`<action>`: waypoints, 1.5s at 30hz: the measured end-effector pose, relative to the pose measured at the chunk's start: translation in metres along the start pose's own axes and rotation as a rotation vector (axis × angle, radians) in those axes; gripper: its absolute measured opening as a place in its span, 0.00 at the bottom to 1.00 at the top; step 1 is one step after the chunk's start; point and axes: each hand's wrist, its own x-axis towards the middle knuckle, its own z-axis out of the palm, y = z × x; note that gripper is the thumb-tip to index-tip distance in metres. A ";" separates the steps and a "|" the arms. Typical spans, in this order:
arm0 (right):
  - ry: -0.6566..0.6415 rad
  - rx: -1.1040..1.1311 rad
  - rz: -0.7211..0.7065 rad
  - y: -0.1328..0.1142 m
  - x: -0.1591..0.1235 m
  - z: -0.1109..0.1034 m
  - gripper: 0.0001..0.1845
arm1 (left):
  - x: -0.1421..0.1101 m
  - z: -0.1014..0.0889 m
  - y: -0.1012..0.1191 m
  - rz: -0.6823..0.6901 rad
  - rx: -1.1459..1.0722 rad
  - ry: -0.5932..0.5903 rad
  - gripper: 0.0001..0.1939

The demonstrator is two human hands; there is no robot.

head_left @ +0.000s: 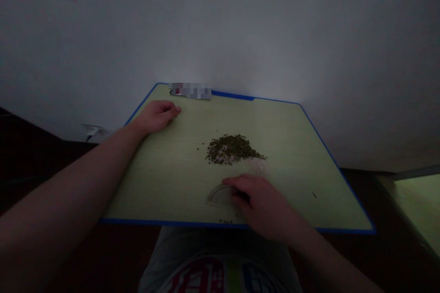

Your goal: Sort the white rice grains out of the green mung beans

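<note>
- The grey wall (pixel 220 23) is the largest thing, and it stands behind the table.
- The table (pixel 285 137) has a pale yellow-green top with blue edge; it stands before the person.
- The right hand (pixel 263 203) is at the near side of the table. Its thumb and forefinger are closed on the right end of the clear curved piece.
- The left hand (pixel 158 116) rests on the far left part of the table, with the fingers curled; if the fingertips are together, I cannot tell.
- The heap of dark grains (pixel 233 146) lies about the middle of the table, beyond the right hand, with few grains scattered on its left.
- The clear curved piece (pixel 216 196) is low over the table or on it, nearer to the person than the heap.
- The pixelated flat item (pixel 192 90) lies at the far left edge, beyond the left hand.
- The pale grains (pixel 257 165) lie at the near side of the heap, partly under it.
- The dark sliver (pixel 314 195) lies to the right of the right hand.
</note>
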 end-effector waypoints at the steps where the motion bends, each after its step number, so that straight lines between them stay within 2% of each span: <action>1: -0.020 -0.007 -0.024 -0.002 0.004 -0.001 0.21 | 0.000 0.000 0.000 0.001 -0.001 -0.002 0.15; 4: -0.081 -0.012 -0.057 -0.004 0.010 -0.004 0.21 | 0.000 0.000 -0.001 0.008 -0.006 -0.010 0.16; 13: -0.154 0.000 -0.030 -0.003 -0.002 -0.002 0.22 | 0.001 0.000 0.001 0.004 0.057 0.000 0.18; 27: -0.068 0.042 0.055 0.003 -0.024 0.000 0.23 | 0.001 0.000 0.002 0.004 0.010 0.000 0.17; 36: -0.030 0.099 0.062 0.008 -0.034 0.001 0.24 | -0.001 -0.001 0.004 0.008 0.015 -0.001 0.17; 45: 0.022 0.044 0.083 0.024 -0.052 -0.002 0.18 | -0.001 0.000 0.005 -0.016 -0.039 -0.023 0.17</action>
